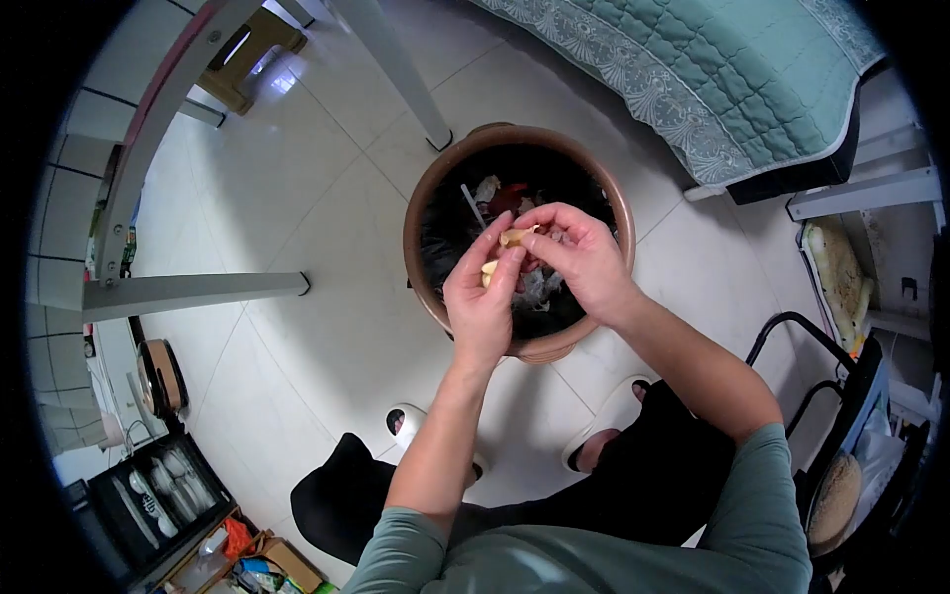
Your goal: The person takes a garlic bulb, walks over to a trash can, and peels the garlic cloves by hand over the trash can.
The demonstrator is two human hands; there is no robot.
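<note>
Both hands are held close together over a brown round bin (419, 282) lined with a black bag. Curled fingers of my left hand (481, 302) hold a pale yellow garlic clove (488, 269) against the palm. Between the fingertips of both hands is a tan piece, apparently an unpeeled garlic clove (515, 237). My right hand (586, 255) pinches this piece from the right with thumb and forefinger. Below the hands, rubbish (539, 289) lies in the bin, including clear plastic and reddish scraps.
A table leg (396, 74) stands just behind the bin, and another (208, 292) to the left. At the upper right is a bed with a green quilted cover (732, 89). A black-framed chair (826, 396) stands at right. An open dish cabinet (158, 495) is at lower left.
</note>
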